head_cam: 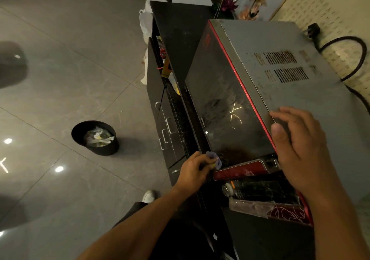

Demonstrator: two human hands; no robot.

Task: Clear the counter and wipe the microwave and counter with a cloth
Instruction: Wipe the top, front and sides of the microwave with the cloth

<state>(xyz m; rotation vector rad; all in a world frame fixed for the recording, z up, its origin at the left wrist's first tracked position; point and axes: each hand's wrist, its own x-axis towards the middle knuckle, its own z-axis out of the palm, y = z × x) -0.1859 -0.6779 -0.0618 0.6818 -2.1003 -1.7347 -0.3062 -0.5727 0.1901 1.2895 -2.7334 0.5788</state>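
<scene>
Head view: the microwave (270, 45) sits on the dark counter (180, 31), with its glass door (216, 99) facing the floor side. The left hand (193, 169) grips a small bluish cloth (215, 158), fingers curled round it. The cloth protrudes past the fingertips and touches the near lower corner of the door, just beside a red panel (240, 170). The right hand (300, 145) rests on the microwave's top front edge, fingers straight and slightly spread, holding nothing. A black bin (104, 148) stands on the floor, well apart.
</scene>
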